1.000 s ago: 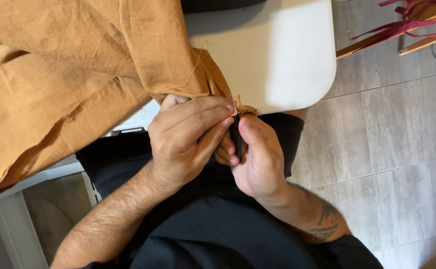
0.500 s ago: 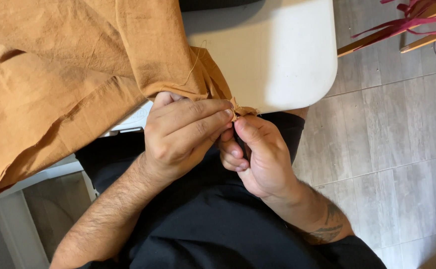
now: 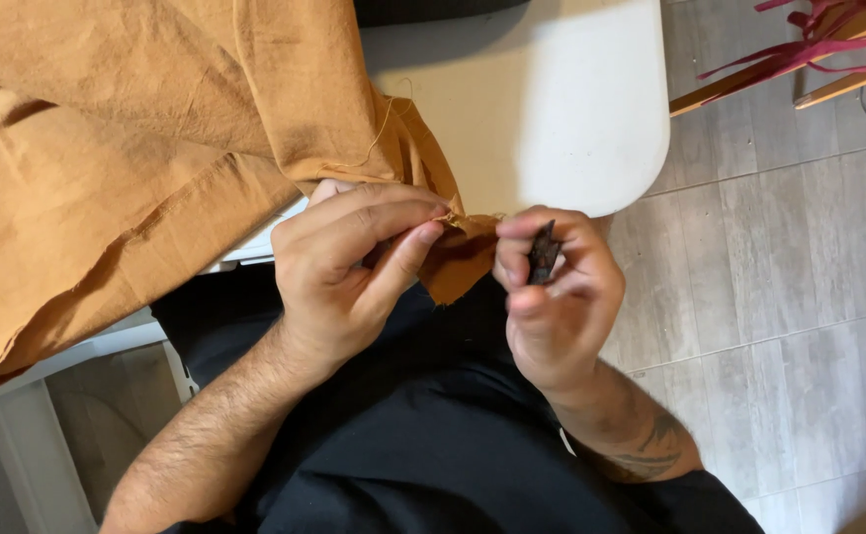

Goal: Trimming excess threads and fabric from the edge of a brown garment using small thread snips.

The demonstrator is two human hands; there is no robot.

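Head view, looking straight down at my lap: I'm mid-way through fiddling with the corner of this orange cloth (image 3: 136, 148), right where the hem ends. Best guess at the step is picking at or trimming the stitching on that corner, since a loose thread (image 3: 379, 138) curls up off the fabric just above my left grip.

Left hand (image 3: 354, 262) is pressed together on the cloth, thumb and fingertips pinching the corner and pulling it taut toward my right. The flap hangs down just below and beside that pinch, between both hands.

Right hand (image 3: 552, 297) is closed around a small dark tool (image 3: 543, 252), held upright between thumb and fingers. Could be little snips or a seam ripper; it's too small and too covered by my fingers to tell. Its tip sits just beside the cloth corner, and I can't tell whether it's actually touching.

The bulk of the cloth is piled up and away to the left of my grip, draped over the white surface (image 3: 552, 109), with an edge drooping off the near side. My lap in black clothes is right under both hands.

Next move, as I judge it, needs a steady left pinch so the corner doesn't go slack, and a careful approach with the tool tip so it catches only thread, not the weave. Easy spot to nick the fabric, or my thumb.
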